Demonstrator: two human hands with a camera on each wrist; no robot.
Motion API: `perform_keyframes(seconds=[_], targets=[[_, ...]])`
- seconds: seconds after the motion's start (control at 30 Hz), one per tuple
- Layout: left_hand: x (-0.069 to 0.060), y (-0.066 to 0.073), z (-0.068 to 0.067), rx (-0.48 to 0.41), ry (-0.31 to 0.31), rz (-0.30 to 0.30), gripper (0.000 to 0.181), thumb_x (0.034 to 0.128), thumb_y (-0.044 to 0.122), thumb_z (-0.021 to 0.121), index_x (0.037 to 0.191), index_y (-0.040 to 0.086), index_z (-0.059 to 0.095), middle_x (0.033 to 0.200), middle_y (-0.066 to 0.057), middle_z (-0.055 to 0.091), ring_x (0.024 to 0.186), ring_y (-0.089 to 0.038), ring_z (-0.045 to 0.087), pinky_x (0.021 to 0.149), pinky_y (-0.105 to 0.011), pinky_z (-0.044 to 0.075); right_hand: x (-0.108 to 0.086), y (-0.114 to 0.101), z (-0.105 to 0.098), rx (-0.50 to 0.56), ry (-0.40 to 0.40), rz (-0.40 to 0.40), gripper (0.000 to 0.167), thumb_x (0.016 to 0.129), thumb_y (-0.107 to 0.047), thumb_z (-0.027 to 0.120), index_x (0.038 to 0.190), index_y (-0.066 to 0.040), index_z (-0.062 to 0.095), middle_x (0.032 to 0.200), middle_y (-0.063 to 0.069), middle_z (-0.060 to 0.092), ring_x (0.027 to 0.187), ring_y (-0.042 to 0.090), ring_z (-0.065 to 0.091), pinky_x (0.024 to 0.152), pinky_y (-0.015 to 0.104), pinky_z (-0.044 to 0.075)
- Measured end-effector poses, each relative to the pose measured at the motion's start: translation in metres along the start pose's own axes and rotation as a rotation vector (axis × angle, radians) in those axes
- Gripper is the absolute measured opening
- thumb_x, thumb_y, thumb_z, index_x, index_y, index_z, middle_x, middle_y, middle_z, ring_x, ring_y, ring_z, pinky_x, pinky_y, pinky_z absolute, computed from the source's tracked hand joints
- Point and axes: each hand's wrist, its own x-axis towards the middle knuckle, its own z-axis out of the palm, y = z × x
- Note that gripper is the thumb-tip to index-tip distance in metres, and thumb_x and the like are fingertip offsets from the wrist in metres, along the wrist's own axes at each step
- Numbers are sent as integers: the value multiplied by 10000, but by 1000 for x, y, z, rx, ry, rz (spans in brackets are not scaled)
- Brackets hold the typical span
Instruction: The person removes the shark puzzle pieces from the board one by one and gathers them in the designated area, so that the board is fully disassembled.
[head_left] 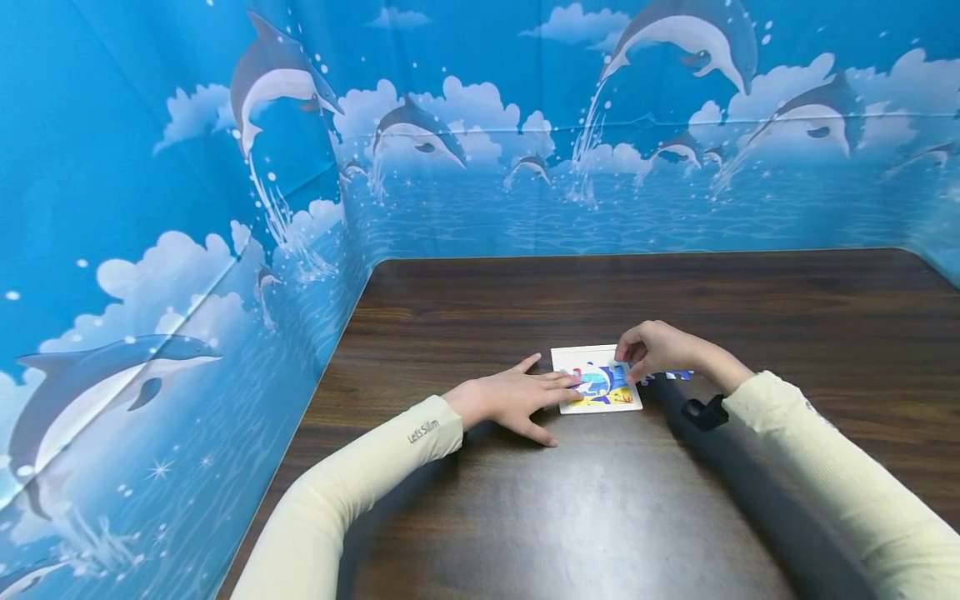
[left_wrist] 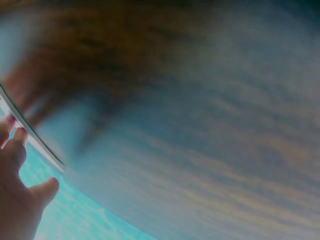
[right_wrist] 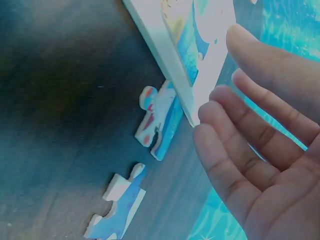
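A white-framed jigsaw puzzle with a blue and yellow picture lies on the table, partly filled with pieces. My left hand is spread out, its fingertips resting on the puzzle's left part and its thumb over the wood. At the puzzle's right edge, my right hand is bent loosely over the frame. In the right wrist view, thumb and fingers stand apart, and no piece shows between them. Beside the frame's corner lies a loose puzzle piece, with a second blue piece farther off.
The dark wooden table reaches back to a blue curtain printed with dolphins. Below the right wrist a black strap-like object shows. Much of the left wrist view is blurred.
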Motion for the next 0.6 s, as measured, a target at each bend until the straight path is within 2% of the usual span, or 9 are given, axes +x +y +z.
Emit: perform_keyframes(seconds=[0.13,0.37,0.6], targets=[[-2,0,-1,15,10,14,764,893,608,469,1514,288,160,1600,51,73,1479,-117,74,1184,-505,-1,-6,-3,2,-32,18,-17,284,754,-93,770,1000,9,672,964,117,689,881,219,634,775,362,541],[-3,-1,-4,44,34,25,756,887,594,495,1507,274,205,1598,25,104,1478,-134,100,1187,-502,49,-13,-5,11,-67,54,-57,305,755,-86,768,1031,9,678,1007,134,686,934,263,627,814,417,535],[-5,3,-4,35,13,31,756,904,576,480,1515,256,171,1594,26,120,1476,-129,102,1187,-502,40,-18,-6,20,-80,62,-75,316,737,-89,784,1021,4,682,1010,134,677,911,244,616,773,377,532]])
